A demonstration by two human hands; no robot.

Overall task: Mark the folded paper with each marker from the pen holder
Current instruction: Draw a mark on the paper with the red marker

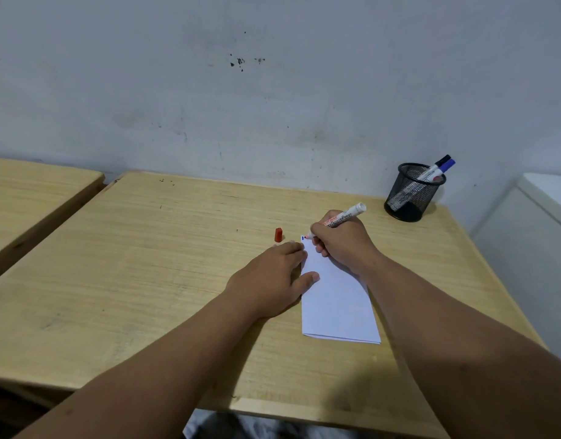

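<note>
Right hand (342, 242) gripping red marker (339, 219), tip on folded paper (336, 299) mid-frame; left hand (273, 277) flat, open, pinning it. Risk: paper sliding, smearing mark. Loose cap (278, 235) just left, could roll away.

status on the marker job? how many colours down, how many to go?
Done: a small blue mark sits at the far left corner of the folded paper. In hand: the right hand has the uncapped red marker tip at that corner, its red cap standing on the table; the left hand pins the paper. Left: at least the black-capped marker in the pen holder, and recapping red.
</note>
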